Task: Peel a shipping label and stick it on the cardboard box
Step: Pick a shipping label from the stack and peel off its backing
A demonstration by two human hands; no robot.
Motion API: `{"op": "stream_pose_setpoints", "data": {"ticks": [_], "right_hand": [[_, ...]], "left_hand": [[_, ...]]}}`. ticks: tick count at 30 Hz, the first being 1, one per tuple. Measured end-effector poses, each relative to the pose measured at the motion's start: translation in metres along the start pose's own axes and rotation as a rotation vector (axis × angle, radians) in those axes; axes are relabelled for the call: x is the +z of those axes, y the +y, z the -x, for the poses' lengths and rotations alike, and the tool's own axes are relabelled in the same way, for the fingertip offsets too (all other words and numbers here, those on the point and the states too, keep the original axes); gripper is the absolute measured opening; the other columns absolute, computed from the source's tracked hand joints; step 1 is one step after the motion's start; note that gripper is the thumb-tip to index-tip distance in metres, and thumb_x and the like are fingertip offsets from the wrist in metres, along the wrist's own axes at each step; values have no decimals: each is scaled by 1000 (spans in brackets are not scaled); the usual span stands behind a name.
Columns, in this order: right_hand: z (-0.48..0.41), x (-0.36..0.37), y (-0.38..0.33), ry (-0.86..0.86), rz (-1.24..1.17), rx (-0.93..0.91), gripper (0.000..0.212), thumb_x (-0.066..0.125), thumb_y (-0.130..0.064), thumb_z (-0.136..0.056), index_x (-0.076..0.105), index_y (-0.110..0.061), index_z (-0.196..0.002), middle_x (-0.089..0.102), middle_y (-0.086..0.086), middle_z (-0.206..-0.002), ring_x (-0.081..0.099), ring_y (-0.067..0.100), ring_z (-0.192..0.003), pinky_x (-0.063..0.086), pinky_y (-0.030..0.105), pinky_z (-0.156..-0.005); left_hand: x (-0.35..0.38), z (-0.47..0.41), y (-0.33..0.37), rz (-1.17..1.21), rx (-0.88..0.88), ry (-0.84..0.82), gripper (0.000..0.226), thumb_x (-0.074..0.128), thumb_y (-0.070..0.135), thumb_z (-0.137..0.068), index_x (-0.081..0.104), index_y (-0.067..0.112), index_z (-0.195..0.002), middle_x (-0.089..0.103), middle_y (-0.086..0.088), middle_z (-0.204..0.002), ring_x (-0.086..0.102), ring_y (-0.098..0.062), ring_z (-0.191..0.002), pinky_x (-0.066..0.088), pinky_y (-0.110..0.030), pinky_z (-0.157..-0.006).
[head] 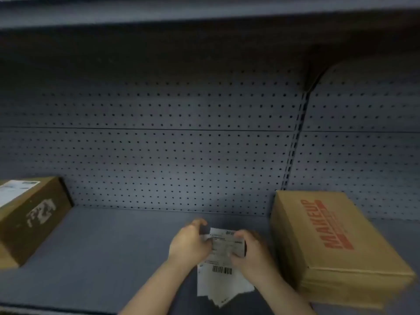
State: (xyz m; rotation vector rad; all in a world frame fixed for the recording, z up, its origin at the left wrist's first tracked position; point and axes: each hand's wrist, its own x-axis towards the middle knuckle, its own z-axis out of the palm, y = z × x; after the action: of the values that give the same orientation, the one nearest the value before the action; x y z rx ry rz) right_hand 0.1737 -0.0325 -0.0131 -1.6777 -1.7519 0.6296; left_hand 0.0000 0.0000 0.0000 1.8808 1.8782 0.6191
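Left hand [189, 243] and right hand [248, 251] seemingly pinching, close together.

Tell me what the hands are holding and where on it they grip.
Both hands hold a stack of shipping labels. The left hand pinches its upper left edge and the right hand its upper right edge; the lower part with the barcode hangs free.

Over the blue shelf [109, 246], the left hand [189, 242] and right hand [248, 251] pinch a shipping label [223, 246] above a label stack [220, 285]; a "MAKEUP" cardboard box [336, 244] lies just beside.
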Motion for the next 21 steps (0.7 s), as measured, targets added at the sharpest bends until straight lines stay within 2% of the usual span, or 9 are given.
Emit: {"op": "stream_pose_setpoints", "data": {"ticks": [2,5,8,12,17,19,21], "right_hand": [[0,5,1,-25,39,31,41,74,-27,-75,54,-28,-111,48,-5,-116,44,15,-114,45,33,-98],[3,10,5,-13,83,32,45,73,-34,-75,53,-27,-115,48,-6,-119,40,15,-118,41,31,-101],[4,12,9,-6,130,-2,46,71,-40,-76,53,-25,-115,48,-5,-120,37,15,-118,37,28,-101],[5,17,12,-5,166,-63,45,70,-42,-78,54,-24,-116,51,-6,-123,36,17,-117,33,27,-98],[6,18,14,7,208,-103,43,67,-40,-81,54,-24,-118,50,-7,-126,37,18,-117,32,30,-99],[6,18,14,3,211,-110,41,66,-40,-82,53,-26,-118,50,-8,-126,37,17,-117,30,29,-97],[7,17,13,-10,216,-103,41,65,-41,-83,52,-26,-119,49,-9,-127,35,17,-118,29,29,-97]], "left_hand": [[5,-9,-3,20,15,-2,47,58,29,-85,50,30,-132,62,2,-127,58,-20,-115,54,-37,-90],[18,-17,-1,-30,72,-32,37,54,24,-91,55,23,-129,56,-7,-127,55,-26,-113,53,-40,-91],[29,-20,1,-19,102,-12,37,54,22,-92,55,20,-129,54,-8,-128,55,-26,-113,51,-38,-91],[30,-27,4,137,48,-52,49,56,10,-88,48,17,-136,62,-11,-124,59,-23,-112,49,-30,-92],[23,-40,7,212,-41,-147,50,60,11,-87,49,13,-135,64,-5,-102,59,-19,-95,49,-28,-84],[21,-43,10,134,-52,-182,47,64,19,-85,53,15,-131,60,-7,-114,59,-21,-98,51,-30,-87],[19,-42,15,29,-64,-204,50,65,27,-85,51,19,-132,48,-10,-130,58,-26,-108,50,-32,-91]]}}
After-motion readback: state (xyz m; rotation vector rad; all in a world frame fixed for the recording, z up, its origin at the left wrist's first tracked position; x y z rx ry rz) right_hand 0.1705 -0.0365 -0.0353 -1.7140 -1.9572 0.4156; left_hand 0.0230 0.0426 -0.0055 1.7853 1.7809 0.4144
